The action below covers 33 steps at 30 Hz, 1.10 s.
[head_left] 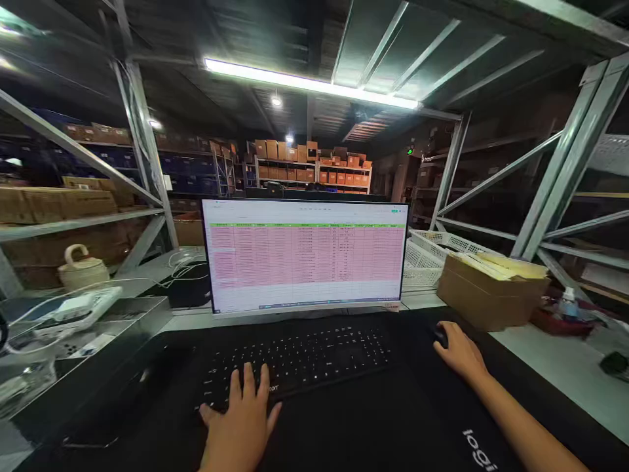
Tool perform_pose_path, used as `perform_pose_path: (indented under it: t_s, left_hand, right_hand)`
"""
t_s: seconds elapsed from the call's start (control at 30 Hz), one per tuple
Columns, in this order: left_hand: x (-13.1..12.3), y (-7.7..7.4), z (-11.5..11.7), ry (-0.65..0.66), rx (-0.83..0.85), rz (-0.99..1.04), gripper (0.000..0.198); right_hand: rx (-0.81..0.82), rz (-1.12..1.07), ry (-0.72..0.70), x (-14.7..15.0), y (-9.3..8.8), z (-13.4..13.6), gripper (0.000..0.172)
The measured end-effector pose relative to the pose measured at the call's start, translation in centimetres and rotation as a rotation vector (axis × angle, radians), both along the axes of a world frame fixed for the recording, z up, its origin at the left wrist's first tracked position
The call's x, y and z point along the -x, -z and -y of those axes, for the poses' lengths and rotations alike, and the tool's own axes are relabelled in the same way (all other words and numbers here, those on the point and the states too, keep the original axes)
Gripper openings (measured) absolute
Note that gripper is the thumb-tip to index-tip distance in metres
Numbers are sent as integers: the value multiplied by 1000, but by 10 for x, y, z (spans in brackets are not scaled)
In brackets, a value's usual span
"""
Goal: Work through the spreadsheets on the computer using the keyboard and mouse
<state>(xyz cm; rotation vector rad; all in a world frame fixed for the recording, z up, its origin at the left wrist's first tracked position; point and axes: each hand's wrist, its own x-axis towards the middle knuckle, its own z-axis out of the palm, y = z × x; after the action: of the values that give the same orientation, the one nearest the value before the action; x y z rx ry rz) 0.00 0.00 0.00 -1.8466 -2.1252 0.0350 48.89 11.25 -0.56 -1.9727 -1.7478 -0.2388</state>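
Observation:
A monitor [305, 255] in front of me shows a spreadsheet with pink rows. Below it lies a black keyboard [314, 357] on a black desk mat [393, 419]. My left hand [242, 413] rests flat on the keyboard's left end, fingers spread over the keys. My right hand [459, 354] is cupped over a black mouse [441, 335] at the right of the keyboard; only the mouse's front tip shows.
A cardboard box [486, 288] of papers sits right of the monitor, white mesh baskets [427, 255] behind it. A clear acrylic box [73, 328] with small items and a woven basket [81, 269] stand at left. Metal shelving frames both sides.

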Motion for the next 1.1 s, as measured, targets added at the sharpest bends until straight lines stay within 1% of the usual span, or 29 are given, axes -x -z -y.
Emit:
perform_pose_path:
  t_s: [0.13, 0.37, 0.57, 0.67, 0.73, 0.87, 1.1]
  left_hand:
    - [0, 3, -1, -37, -3, -33, 56]
    - [-1, -5, 4, -9, -10, -26, 55]
    - [0, 2, -1, -44, 6, -61, 55]
    - [0, 2, 0, -24, -3, -35, 55]
    - [0, -1, 1, -5, -16, -21, 55]
    - [-2, -5, 3, -10, -3, -43, 55]
    - [-1, -3, 2, -10, -15, -22, 56]
  right_hand:
    - [-14, 6, -12, -2, 3, -4, 43]
    - [-40, 9, -13, -5, 8, -6, 43]
    - [-60, 2, -28, -7, 12, -8, 42]
    - [-63, -2, -31, -8, 14, -9, 43]
    - [-61, -4, -29, -8, 14, -9, 43]
    - [-54, -4, -24, -7, 12, -8, 42]
    - [-28, -2, -25, -6, 9, -5, 43]
